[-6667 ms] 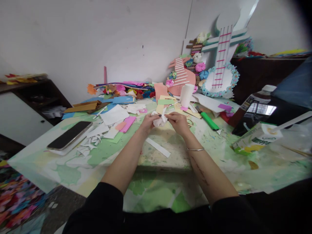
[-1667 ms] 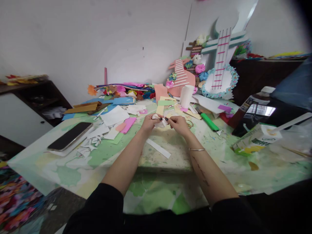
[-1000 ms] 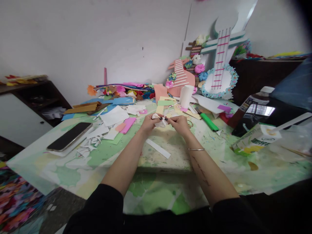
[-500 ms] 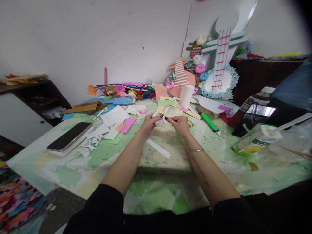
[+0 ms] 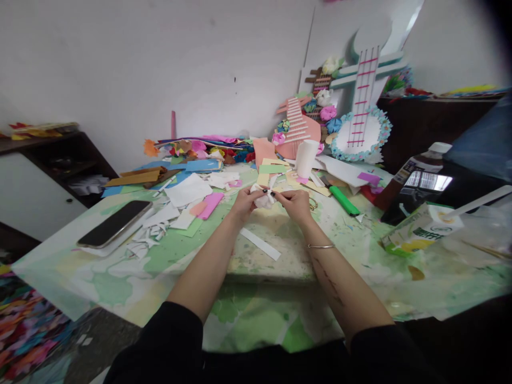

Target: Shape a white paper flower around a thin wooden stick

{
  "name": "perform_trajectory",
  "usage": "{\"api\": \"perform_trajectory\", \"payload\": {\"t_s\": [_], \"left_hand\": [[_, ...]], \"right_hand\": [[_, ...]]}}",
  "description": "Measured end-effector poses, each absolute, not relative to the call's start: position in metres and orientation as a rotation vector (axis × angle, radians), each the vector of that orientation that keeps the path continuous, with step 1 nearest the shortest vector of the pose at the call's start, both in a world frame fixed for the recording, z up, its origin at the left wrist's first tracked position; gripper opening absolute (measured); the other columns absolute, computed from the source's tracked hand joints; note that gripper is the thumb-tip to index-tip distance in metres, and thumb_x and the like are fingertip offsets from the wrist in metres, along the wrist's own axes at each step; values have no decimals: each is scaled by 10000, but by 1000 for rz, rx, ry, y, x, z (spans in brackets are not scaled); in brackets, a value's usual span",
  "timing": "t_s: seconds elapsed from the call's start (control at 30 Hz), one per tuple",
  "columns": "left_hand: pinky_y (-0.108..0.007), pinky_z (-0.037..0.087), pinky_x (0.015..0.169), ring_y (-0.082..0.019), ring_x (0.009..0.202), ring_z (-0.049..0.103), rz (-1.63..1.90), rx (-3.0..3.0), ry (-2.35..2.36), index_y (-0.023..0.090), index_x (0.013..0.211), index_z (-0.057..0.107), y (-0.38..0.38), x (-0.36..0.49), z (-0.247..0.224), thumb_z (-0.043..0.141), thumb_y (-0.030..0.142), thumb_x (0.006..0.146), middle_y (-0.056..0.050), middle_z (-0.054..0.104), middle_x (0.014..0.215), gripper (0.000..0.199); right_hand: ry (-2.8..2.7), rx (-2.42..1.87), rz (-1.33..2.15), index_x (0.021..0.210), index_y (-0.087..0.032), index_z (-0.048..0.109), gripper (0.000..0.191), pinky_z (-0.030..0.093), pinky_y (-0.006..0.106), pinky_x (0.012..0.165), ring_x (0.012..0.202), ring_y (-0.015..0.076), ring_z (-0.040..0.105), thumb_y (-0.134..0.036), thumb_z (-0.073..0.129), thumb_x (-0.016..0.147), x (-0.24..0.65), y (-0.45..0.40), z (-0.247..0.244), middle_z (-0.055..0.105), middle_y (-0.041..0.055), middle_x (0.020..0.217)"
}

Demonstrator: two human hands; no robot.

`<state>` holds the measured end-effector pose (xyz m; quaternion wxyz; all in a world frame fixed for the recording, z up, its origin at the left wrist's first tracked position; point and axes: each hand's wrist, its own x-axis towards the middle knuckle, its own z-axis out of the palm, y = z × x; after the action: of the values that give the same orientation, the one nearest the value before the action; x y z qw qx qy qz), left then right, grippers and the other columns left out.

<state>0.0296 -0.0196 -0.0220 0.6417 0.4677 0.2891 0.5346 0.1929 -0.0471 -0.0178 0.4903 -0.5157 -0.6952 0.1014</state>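
Two hands (image 5: 242, 205) (image 5: 296, 206), one seemingly paper bundle (image 5: 264, 201)

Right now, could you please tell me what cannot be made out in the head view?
In the head view:
White paper piece: gripped parts, covered by the left hand and right hand.
Gold loops: partly hidden behind the right hand.
Carton: small print, too blurred.
White stick: outer end, cut off by the right edge.

Left fingers (image 5: 255, 197), right fingers (image 5: 282, 197) pinch white paper (image 5: 264, 202).
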Motion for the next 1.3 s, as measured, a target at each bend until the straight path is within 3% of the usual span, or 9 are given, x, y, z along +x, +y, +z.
{"api": "perform_trajectory", "payload": {"t_s": [0.43, 1.3], "left_hand": [[-260, 488, 642, -136, 681, 614, 1153, 1057, 593, 151, 871, 693, -18, 27, -24, 726, 180, 560, -23, 682, 788, 314], [-286, 498, 655, -153, 694, 623, 1152, 1051, 592, 150, 881, 697, -18, 26, -24, 693, 163, 564, -41, 690, 812, 318]], "right_hand": [[-1697, -1316, 213, 549, -118, 662, 531, 227, 233, 475, 462, 83, 375, -562, 502, 791, 196, -44, -19, 475, 2, 440], [-1682, -1318, 213, 555, -124, 659, 522, 242, 235, 480, 466, 85, 385, -563, 503, 792, 195, -45, -17, 481, -4, 446]]}}
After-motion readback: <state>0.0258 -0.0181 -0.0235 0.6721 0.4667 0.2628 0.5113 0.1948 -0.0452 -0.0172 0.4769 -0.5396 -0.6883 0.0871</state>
